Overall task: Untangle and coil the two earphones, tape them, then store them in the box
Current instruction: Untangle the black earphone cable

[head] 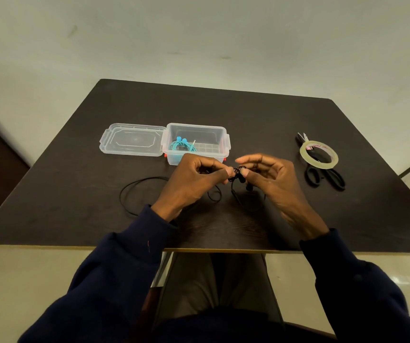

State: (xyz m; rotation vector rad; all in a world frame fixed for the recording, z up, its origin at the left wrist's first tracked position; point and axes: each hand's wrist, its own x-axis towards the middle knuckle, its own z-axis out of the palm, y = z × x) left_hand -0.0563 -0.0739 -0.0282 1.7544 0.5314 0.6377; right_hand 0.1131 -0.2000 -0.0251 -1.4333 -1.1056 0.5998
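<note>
- Thin black earphone [237, 173], knotted, is held just in front of the clear plastic box [196, 125]; its round loops trail on the matte dark desk [248, 112].
- Left hand [194, 180] and right hand [272, 180] each pinch the knot.
- Coiled teal earphone [182, 145] lies inside the box.
- Glossy tape ring [319, 155] rests on black scissors [327, 178], right of the box.

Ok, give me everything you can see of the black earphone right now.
The black earphone is a thin, dark, rubbery-looking cable, not yet coiled or taped. A small tangle with what look like its earbuds is pinched between the left hand and the right hand. The rest sprawls in loose loops on the table, the widest left of the left hand. It lies outside the box.
</note>
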